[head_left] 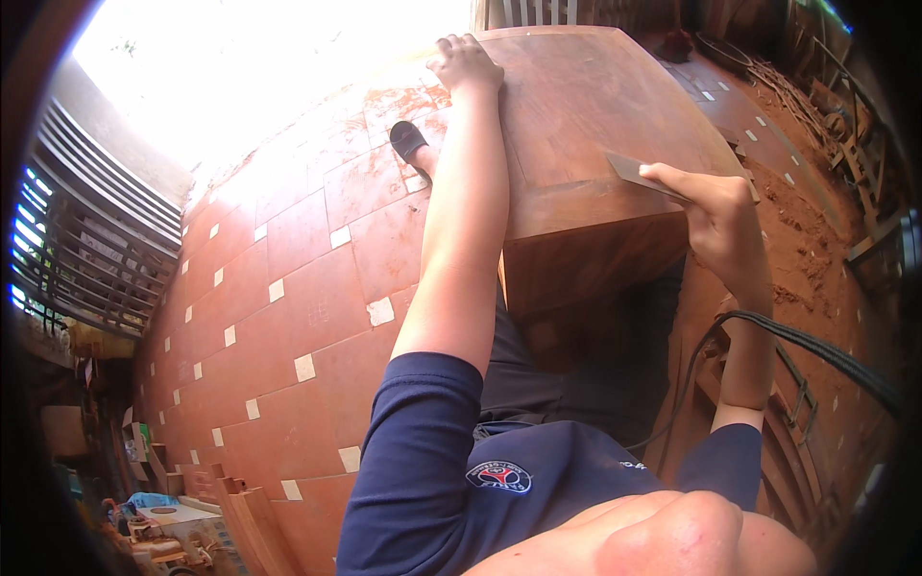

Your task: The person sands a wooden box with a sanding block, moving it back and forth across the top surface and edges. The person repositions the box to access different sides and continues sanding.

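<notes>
A brown wooden box-like piece [576,115], with a broad smooth top and a hollow-looking near side, stands in front of me over my legs. My left hand [468,65] grips its far left edge, arm stretched straight, fingers bent. Near the right front corner, my right hand [720,206] pinches a thin flat plate [634,175], which looks like a card scraper. The plate is tilted on or just above the top surface; contact cannot be made out. Part of it is hidden behind my fingers.
A black cable [826,348] runs beside my right forearm. Reddish tiles [307,259] with small pale squares cover the floor. Slatted railings [96,202] stand left, wooden boards [254,523] lower left, and sticks and wood scraps [807,106] lie at the far right by reddish dirt.
</notes>
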`<state>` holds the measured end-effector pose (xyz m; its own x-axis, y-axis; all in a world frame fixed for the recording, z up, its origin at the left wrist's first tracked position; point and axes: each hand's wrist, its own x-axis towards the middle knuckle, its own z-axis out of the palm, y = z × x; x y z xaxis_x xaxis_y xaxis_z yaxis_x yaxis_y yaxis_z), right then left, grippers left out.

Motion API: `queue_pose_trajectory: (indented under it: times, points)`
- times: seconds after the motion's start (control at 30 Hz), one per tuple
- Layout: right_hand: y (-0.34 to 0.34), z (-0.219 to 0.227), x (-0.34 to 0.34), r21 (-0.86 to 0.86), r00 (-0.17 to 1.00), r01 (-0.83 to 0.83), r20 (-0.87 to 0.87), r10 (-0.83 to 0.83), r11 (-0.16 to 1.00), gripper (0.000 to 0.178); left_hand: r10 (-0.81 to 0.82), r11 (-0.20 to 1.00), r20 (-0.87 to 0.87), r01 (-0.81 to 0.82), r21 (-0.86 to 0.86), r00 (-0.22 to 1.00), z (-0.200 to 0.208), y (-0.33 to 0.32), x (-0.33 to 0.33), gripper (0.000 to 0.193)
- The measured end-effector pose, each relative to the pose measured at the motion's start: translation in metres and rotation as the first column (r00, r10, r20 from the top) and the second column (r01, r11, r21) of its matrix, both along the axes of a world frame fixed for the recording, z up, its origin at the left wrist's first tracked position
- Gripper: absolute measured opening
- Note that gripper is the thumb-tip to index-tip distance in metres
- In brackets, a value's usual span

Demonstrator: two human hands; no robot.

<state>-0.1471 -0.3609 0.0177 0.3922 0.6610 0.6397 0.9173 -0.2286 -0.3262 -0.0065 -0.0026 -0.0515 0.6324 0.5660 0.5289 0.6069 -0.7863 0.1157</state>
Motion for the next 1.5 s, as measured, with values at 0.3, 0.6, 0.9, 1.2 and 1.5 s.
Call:
queue_pose_trajectory:
  times: [0.3,0.6,0.9,1.2,1.5]
  points:
    - [0.001,0.019,0.037,0.242,0.850,0.145,-0.527,0.005,0.959,0.022,-0.033,0.999,-0.042,0.033,-0.008,0.999,0.005,-0.003,0.001,0.060]
    - [0.051,0.003,0.152,-0.258,0.563,0.256,-0.743,-0.361,0.932,0.019,-0.041,0.999,-0.066,0.043,0.023,0.997,0.006,-0.009,-0.001,0.054]
    - [0.083,0.005,0.203,0.316,0.816,0.486,0.170,-0.552,0.815,0.027,-0.050,0.999,-0.033,0.050,-0.001,0.998,0.003,-0.007,0.002,0.057]
    - [0.077,-0.043,0.133,-0.224,0.893,0.404,0.306,-0.329,0.887,0.030,-0.085,0.996,-0.084,0.081,-0.048,0.993,0.008,-0.012,0.004,0.050]
    - [0.006,0.016,0.012,-0.067,0.992,0.041,-0.113,-0.049,0.997,0.029,-0.085,0.996,-0.083,0.085,-0.007,0.993,0.005,-0.008,0.006,0.043]
